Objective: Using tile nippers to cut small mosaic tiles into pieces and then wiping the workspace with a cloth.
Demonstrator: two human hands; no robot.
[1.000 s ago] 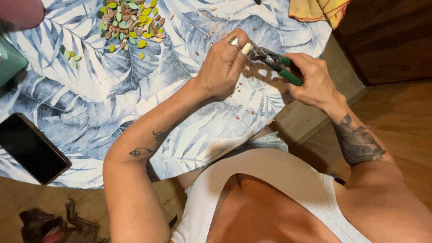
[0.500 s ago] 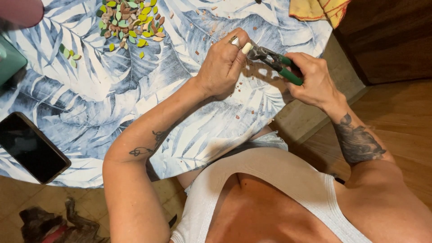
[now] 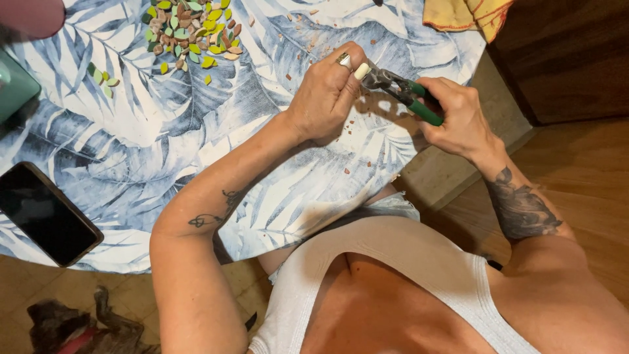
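Nippers [image 3: 401, 92] w/ green handles sit in the right hand [image 3: 458, 118], held above the desk's right edge, metal head pointing left toward the left hand [image 3: 327, 92]. Right grip is clamped round both handles. Left grip is pinched together at the nipper head, thumb and fingers closed on smth too small to make out; ring on one finger. Below both hands, a blue-and-white leaf-print cloth [image 3: 131, 131] covers the desk, w/ tiny reddish chips scattered near the hands. Pile of small leaf-shaped tiles [image 3: 190, 33], green, yellow & brown, lies well apart at top left. Black phone [image 3: 42, 213] rests face up at the cloth's left edge. Yellow rag [image 3: 468, 13] at top right.
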